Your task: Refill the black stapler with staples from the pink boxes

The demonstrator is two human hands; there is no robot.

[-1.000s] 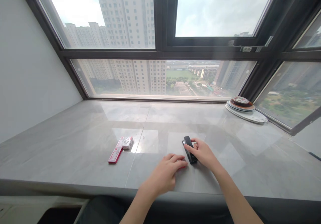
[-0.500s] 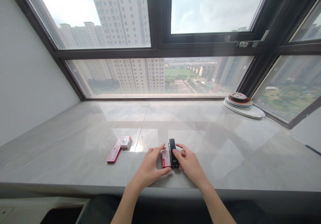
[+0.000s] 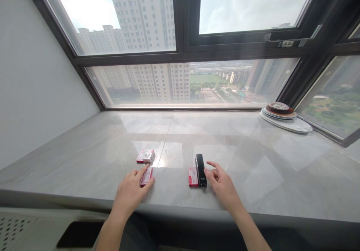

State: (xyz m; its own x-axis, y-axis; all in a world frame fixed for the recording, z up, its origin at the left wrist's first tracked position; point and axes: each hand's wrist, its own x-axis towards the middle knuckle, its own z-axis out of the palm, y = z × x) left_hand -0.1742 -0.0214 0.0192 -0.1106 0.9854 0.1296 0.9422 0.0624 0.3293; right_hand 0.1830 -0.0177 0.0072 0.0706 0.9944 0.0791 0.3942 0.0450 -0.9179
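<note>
My left hand (image 3: 129,191) reaches over a flat red-and-white box (image 3: 146,176), its thumb and index finger closed on the sides. Just beyond it, a small white box (image 3: 148,155) rests on another red-edged box (image 3: 139,158). A black stapler (image 3: 200,170) lies lengthwise on the grey marble ledge, apparently overlapping or pressed against a red-and-white box (image 3: 192,177) on its left. Right of the stapler is my right hand (image 3: 224,187), thumb tip at the stapler's edge, index finger stretched out and the other fingers curled. Nothing is gripped in it.
A stack of plates (image 3: 282,116) stands in the far right corner on a white marbled board (image 3: 305,127). Dark-framed windows (image 3: 182,58) border the back of the ledge (image 3: 239,142). A white wall (image 3: 42,86) rises on the left.
My left hand left the box beside the stapler and took hold of the flat box on the left, which has slid right, apart from the other two. My right hand loosened from the stapler.
</note>
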